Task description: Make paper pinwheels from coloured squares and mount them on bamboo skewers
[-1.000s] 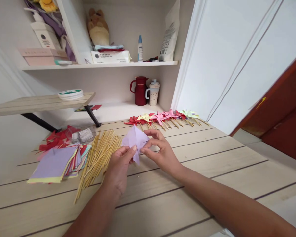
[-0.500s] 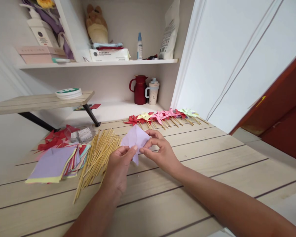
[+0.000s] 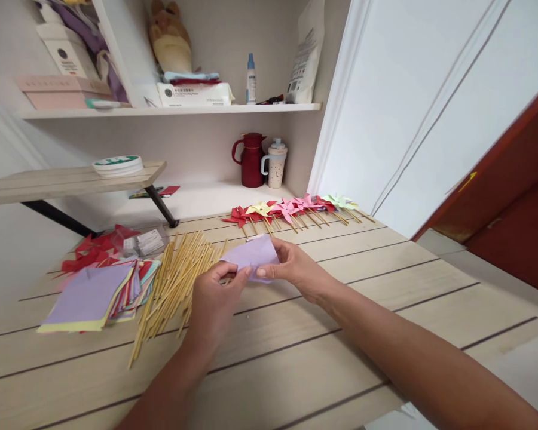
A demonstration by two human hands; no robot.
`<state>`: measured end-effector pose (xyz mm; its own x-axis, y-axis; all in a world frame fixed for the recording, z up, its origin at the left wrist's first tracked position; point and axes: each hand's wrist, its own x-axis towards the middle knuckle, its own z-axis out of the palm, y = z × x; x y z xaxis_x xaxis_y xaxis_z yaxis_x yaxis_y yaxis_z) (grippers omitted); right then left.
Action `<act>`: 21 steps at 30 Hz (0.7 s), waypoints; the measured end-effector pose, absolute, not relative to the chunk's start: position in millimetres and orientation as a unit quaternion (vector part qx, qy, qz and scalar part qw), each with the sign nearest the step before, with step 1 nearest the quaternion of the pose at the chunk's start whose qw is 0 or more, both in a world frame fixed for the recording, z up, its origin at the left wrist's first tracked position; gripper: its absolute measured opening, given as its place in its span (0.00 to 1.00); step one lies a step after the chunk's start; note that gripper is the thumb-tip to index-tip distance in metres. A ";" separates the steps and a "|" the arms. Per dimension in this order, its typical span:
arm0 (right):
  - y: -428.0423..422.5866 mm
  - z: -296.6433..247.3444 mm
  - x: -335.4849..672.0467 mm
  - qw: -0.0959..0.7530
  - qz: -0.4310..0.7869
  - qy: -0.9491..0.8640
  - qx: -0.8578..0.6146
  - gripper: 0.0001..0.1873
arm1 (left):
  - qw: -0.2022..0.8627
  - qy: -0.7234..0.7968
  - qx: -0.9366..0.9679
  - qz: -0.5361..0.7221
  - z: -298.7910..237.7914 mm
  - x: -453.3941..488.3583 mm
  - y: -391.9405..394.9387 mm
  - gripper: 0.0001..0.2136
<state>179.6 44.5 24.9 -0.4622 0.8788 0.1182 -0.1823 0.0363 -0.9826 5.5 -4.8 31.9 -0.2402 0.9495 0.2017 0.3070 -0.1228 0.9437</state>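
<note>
A purple paper sheet (image 3: 254,252) is held up above the table between both hands, with part of it folded or curled over. My left hand (image 3: 217,292) pinches its lower left edge between thumb and fingers. On the other side, my right hand (image 3: 296,269) grips the paper, thumb in front and fingers behind. Just left of my left hand lies a loose spread of thin wooden sticks (image 3: 179,280). Beyond the hands, several finished paper pinwheels (image 3: 287,209) in red, yellow, pink and green rest on their sticks in a row.
At the left lies a stack of coloured paper squares (image 3: 87,295), purple on top. Behind it are red paper pieces (image 3: 87,254) and a clear box (image 3: 147,240). A small raised shelf (image 3: 72,182) stands at the left. A red jug (image 3: 252,160) and a cup (image 3: 276,164) stand at the back.
The purple paper has turned in my hands, and its pointed lower corner no longer hangs down. My right hand has shifted its grip along the edge. The view has shifted slightly.
</note>
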 end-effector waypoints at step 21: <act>43.7 28.0 183.5 0.457 0.450 -0.688 -0.338 0.10 | 0.138 0.543 0.640 0.525 25.9 5.0 -3.1 0.07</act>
<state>183.5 43.7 28.0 -0.3535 0.8773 0.3247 0.0540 0.3657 -0.9292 5.0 -3.1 25.9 -0.1417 0.8405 0.5229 0.5510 -0.3718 0.7471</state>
